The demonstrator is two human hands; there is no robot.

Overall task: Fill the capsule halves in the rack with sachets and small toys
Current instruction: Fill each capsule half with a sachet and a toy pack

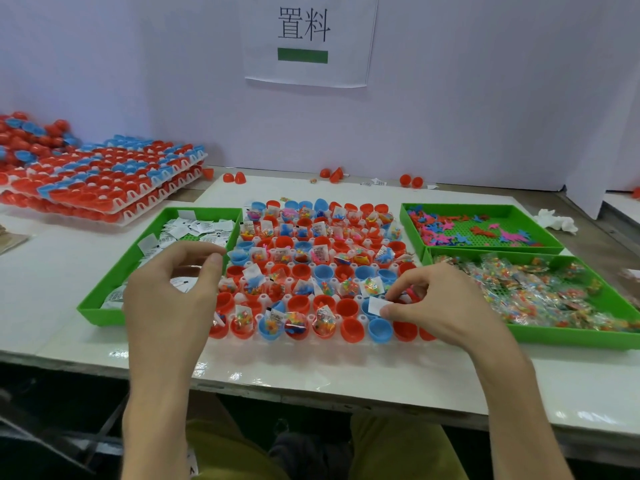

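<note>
A white rack [264,299] of red and blue capsule halves lies in front of me; many halves hold sachets, clear packets or toys, while several in the near rows are bare. My right hand [440,306] pinches a white sachet [375,305] between thumb and forefinger over a blue half in the near right part of the rack. My left hand [169,299] hovers at the rack's left edge, over the green sachet tray [100,306], with its fingers curled round a few white sachets [180,283].
Two green trays stand to the right: the far one [485,250] holds flat red, blue and pink toys, the near one [571,337] clear packets of coloured bits. Stacked racks of capsule halves [104,178] sit at back left. Loose red halves [239,177] and a crumpled tissue [557,221] lie near the wall.
</note>
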